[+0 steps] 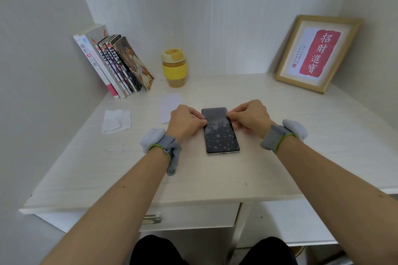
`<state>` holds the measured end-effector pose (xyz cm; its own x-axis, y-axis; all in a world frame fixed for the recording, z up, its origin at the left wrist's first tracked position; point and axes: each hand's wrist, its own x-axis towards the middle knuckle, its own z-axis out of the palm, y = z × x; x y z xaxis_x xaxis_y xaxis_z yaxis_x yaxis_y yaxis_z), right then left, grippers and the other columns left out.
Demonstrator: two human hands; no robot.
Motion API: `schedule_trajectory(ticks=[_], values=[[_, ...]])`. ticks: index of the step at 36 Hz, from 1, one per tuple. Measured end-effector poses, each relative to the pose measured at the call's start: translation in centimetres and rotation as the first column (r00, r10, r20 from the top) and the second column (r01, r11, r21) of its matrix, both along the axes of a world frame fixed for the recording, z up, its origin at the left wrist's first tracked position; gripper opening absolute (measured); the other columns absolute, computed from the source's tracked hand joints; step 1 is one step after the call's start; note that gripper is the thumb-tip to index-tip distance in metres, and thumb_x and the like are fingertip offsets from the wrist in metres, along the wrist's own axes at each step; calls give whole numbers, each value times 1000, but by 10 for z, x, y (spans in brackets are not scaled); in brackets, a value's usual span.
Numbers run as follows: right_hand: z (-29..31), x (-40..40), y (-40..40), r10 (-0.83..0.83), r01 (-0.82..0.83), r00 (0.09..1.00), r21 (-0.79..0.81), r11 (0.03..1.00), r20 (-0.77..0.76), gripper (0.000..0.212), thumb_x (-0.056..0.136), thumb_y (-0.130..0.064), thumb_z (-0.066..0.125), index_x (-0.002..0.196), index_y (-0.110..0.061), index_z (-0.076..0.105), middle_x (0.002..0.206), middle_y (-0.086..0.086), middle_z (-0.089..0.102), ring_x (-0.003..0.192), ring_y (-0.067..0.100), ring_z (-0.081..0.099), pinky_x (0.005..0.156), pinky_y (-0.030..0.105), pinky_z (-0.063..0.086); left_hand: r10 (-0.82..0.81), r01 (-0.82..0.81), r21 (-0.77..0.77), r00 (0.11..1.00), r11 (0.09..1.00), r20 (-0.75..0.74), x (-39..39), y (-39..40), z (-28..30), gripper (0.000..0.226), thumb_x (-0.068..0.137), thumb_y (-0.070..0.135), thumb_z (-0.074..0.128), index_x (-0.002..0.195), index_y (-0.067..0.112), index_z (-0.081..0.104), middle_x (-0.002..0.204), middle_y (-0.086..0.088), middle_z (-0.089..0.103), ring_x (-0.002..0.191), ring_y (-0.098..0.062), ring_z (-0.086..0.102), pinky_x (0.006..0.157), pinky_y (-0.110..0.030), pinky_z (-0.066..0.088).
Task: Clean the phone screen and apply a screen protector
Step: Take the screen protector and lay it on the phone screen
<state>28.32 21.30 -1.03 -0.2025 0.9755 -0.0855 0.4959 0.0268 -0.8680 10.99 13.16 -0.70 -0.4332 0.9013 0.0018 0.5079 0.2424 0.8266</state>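
- The pale wood-grain surface [280, 135] is carrying everything; a drawer handle is showing under its front edge
- A framed red calligraphy print [316, 54] is leaning against the wall at the far right; a row of books [116, 64] is leaning at the far left
- A yellow lidded cup [174, 68] is standing just right of the books
- The phone [221, 133] is lying flat at the middle, screen up, with pale blotches showing across its lower half
- The left hand [185, 121] and right hand [249, 117] are each pinching the screen protector [216, 115] at the phone's far end, fingers curled
- A white sheet [170, 106] and a crumpled wipe [116, 120] are lying left of the phone
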Motion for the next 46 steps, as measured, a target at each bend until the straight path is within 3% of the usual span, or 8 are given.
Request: schedule_trajectory(ticks=[13,25,32,35,40,46], values=[[1,-2,0,-29,29,1000,-38,999,-6,11,82,-21,77,79,-11,77,69,10,75,67,22,73,46,24,47,-17,17,-5,1000,1000,2,-1,0,0,18,78,17,77,94,11,70,78,-14,74,53,-14,60,66,-27,58],[1,-2,2,-55,54,998,-72,996,-15,10,80,-19,79,79,-9,77,70,9,75,59,17,70,39,20,42,-12,12,3,1000,1000,-18,-1,3,-3,25,77,20,78,99,9,72,80,-11,74,58,-14,63,80,-35,59],[1,-2,2,-42,41,999,-63,997,-22,8,81,-19,79,80,-11,76,70,8,75,56,16,69,37,17,40,-35,35,-3,999,999,-28,-1,4,-5,49,79,22,77,124,13,61,82,-7,75,70,-16,65,88,-39,57],[1,-2,2,-36,35,999,-51,998,-21,5,81,-18,78,79,-14,76,70,7,75,55,16,69,36,16,39,-72,72,-16,996,997,-48,-1,5,-3,44,81,20,74,124,15,62,86,-8,75,70,-16,64,87,-38,57],[0,-3,3,-25,24,1000,-41,999,-9,9,83,-22,77,82,-14,76,71,6,75,56,15,69,37,17,41,-111,106,-69,991,992,-69,0,6,0,35,85,20,69,119,15,65,98,-8,73,97,-25,67,93,-40,54],[2,-4,7,-19,18,1000,-41,999,-1,18,88,-27,72,92,-10,73,77,7,75,55,16,69,36,18,41,-117,111,-87,991,990,-61,-2,10,3,30,88,23,65,117,14,65,106,-11,70,102,-30,65,94,-43,54]])
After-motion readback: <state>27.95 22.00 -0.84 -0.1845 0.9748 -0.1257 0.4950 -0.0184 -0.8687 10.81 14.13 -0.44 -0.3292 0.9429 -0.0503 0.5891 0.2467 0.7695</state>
